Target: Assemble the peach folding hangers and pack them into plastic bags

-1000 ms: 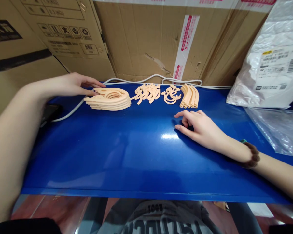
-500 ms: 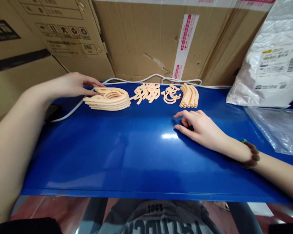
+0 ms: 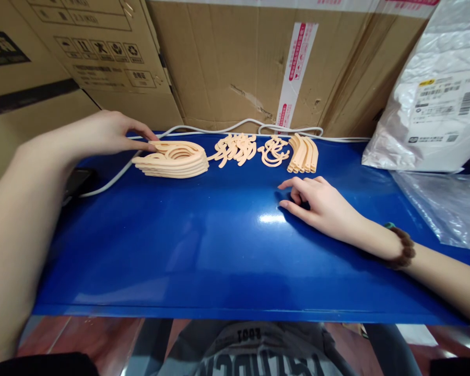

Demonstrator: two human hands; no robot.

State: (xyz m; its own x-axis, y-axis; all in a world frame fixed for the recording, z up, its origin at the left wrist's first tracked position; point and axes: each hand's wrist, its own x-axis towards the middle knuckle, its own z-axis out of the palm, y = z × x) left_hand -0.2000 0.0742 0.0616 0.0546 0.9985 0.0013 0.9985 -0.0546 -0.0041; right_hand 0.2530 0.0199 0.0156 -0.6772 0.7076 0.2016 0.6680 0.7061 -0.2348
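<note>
At the back left of the blue table, my left hand (image 3: 112, 134) has its thumb and index finger closed on the left end of the top piece in a stack of beige curved plastic pieces (image 3: 188, 169). The stack lies flat, several layers high. My right hand (image 3: 317, 203) rests on the table at centre right, holding nothing, index finger and thumb apart and the other fingers curled. Behind it lie a row of beige curved tubes (image 3: 305, 154), a few thin beige hooks (image 3: 274, 151) and a heap of small beige S-shaped pieces (image 3: 238, 149).
Cardboard boxes (image 3: 227, 68) stand along the back and left. A white cable (image 3: 219, 130) runs behind the pieces. A dark device (image 3: 78, 183) lies under my left forearm. At the right are a white labelled parcel bag (image 3: 426, 120) and clear plastic wrap (image 3: 446, 203).
My left hand has shifted slightly, its thumb and index finger coming together at the stack's left end. The right hand stays in place.
</note>
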